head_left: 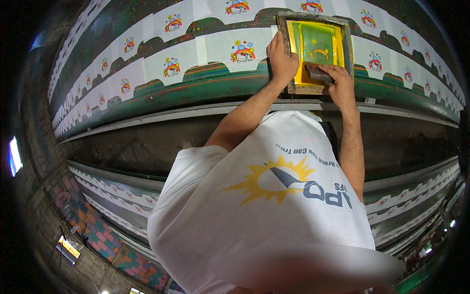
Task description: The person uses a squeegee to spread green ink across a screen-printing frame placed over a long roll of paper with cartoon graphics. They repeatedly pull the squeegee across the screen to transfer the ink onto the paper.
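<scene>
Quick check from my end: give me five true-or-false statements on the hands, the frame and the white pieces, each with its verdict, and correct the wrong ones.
1. The left hand is at the left side of the frame. True.
2. The right hand is empty. False: it holds a dark, blade-like tool.
3. Bright yellow shows inside the frame. True.
4. White pieces with a colourful print lie only to the left of the frame. False: they lie on both sides of it.
5. The tool is at the far edge of the frame. False: it is toward the near edge, the one closer to the person.
</scene>
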### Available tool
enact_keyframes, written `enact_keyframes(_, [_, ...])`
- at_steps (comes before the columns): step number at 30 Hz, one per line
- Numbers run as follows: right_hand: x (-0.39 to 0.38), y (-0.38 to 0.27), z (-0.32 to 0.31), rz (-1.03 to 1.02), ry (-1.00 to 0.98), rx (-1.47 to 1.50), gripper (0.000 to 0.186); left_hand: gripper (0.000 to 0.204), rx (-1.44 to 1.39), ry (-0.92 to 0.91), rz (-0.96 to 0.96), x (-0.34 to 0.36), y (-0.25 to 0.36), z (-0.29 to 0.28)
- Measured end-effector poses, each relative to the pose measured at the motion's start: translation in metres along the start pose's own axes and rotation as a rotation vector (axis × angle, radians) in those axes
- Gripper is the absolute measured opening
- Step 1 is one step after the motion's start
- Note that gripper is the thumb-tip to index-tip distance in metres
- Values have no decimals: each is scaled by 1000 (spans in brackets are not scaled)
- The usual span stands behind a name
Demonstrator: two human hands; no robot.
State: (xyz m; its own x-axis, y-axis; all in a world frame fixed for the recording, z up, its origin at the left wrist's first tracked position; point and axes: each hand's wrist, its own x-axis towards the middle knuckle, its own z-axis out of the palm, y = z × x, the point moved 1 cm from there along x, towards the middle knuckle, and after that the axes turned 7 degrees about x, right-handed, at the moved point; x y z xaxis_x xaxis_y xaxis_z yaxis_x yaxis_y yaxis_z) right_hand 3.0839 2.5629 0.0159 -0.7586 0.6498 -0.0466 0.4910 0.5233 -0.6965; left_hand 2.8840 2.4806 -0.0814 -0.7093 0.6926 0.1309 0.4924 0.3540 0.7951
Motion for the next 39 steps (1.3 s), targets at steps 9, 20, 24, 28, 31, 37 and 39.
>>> enact_keyframes(9, [1,-1,-3,1,-18,-14,71,83,2,18,-23,1,3,-1])
enact_keyframes(20, [4,5,-4,-15,-22,0,63,86,7,-12,-33,1,3,-3])
enact_keyframes(24, [5,5,-3,-12,-8,1,59,87,-3,-32,-47,2,2,-2])
enact_keyframes(28, [4,4,-4,-23,-8,-12,61,85,2,7,-23,1,1,-1])
enact_keyframes(31, [5,5,-4,-14,-16,12,62,84,20,18,-10,1,0,0])
enact_keyframes(37, [2,5,-3,-20,-12,11,65,82,40,22,27,3,2,-3])
enact_keyframes(39, [0,5,-2,-12,-7,25,65,82,35,16,32,3,4,-4])
